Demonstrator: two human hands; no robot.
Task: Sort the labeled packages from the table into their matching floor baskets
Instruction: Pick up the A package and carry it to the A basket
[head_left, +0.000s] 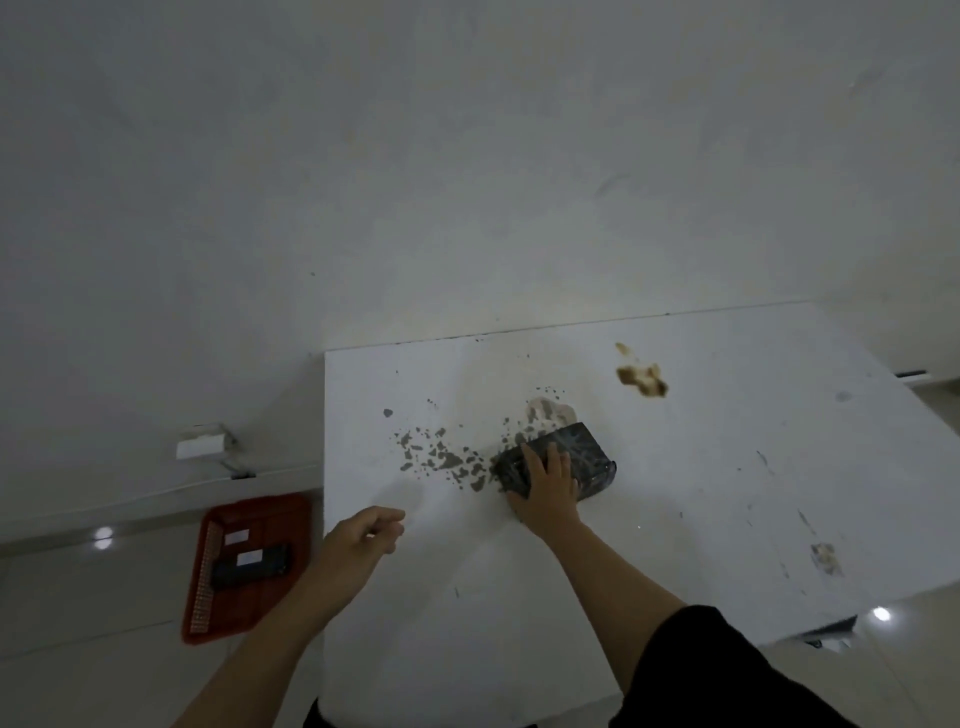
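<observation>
Package (563, 460) lies mid-table (727, 467), long axis ten-to-four o'clock; our right hand (545, 480) clasps its near-left end, left hand (363, 538) empty, loosely curled. Red basket (249, 566) sits at eight o'clock.

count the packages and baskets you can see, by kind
dark packages: 2 (one on the white table under the right hand at, one in the basket)
red baskets: 1
total: 3
</observation>
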